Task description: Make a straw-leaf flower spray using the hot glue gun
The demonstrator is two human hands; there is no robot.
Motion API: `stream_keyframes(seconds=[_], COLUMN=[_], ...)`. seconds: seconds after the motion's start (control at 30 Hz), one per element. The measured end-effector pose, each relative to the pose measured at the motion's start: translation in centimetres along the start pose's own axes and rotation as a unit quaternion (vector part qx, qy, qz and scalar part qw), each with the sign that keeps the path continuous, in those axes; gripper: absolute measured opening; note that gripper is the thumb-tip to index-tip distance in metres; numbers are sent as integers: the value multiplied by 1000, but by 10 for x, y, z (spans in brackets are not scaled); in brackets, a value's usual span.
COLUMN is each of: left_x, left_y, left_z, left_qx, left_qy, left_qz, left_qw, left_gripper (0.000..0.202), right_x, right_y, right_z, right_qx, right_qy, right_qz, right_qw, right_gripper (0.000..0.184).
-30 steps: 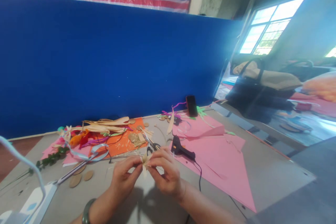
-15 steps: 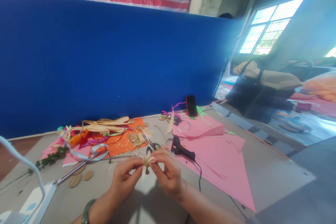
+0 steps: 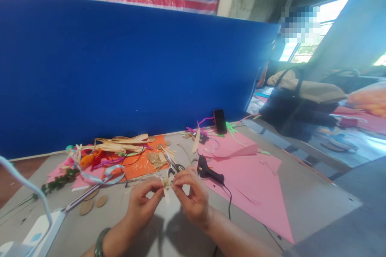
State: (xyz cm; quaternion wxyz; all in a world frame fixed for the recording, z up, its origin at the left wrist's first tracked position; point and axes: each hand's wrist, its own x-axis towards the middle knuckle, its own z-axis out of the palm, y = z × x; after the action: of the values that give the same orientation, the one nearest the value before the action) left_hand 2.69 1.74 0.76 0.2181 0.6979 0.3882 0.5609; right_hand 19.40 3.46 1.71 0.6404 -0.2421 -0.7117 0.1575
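A small pale flower of dried husk strips (image 3: 166, 186) is held up over the front of the table, its petals spread and one strip hanging down. My left hand (image 3: 144, 204) pinches it from the left between thumb and fingertips. From the right, my right hand (image 3: 193, 197) has thumb and fingers closed at the flower's petals; the exact contact is too small to make out. Just behind the flower lie scissors with dark handles (image 3: 180, 167). A black glue gun (image 3: 209, 170) rests to the right of my right hand, on pink paper (image 3: 253, 192).
Husk strips (image 3: 123, 142), wooden discs (image 3: 86, 207) and an orange sheet (image 3: 132, 173) lie to the left. A white power strip (image 3: 45, 233) sits front left. A phone (image 3: 220, 121) leans near the blue partition (image 3: 135, 60). The glue gun's cord (image 3: 230, 204) runs towards me.
My right fingertips have shifted slightly at the petals, and the flower has turned a little to the left. A person, blurred out, has appeared by the window at the far right.
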Motion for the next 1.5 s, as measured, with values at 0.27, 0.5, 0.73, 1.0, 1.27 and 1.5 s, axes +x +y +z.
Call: stream_keyframes(seconds=[0.27, 0.5, 0.73, 1.0, 1.27, 1.5], left_x=[-3, 4, 1, -6, -8, -6], left_y=[-4, 0, -7, -19, -23, -19], left_z=[1, 0, 2, 1, -4, -5], left_qx=[16, 50, 60, 91, 103, 89], left_qy=[21, 62, 48, 45, 12, -3], left_qz=[-8, 21, 80, 94, 126, 147], left_qw=[1000, 997, 994, 990, 987, 985], left_gripper=[14, 12, 6, 5, 17, 18], right_x=[1, 3, 8, 6, 4, 2], right_y=[1, -3, -12, -13, -13, -13], right_z=[1, -2, 1, 4, 6, 6], right_qx=[-23, -17, -16, -56, -54, -48], right_qy=[-6, -51, -46, -46, -40, -42], right_qz=[23, 29, 63, 68, 58, 62], right_qw=[999, 998, 997, 995, 996, 996], right_gripper=[11, 10, 2, 10, 13, 12])
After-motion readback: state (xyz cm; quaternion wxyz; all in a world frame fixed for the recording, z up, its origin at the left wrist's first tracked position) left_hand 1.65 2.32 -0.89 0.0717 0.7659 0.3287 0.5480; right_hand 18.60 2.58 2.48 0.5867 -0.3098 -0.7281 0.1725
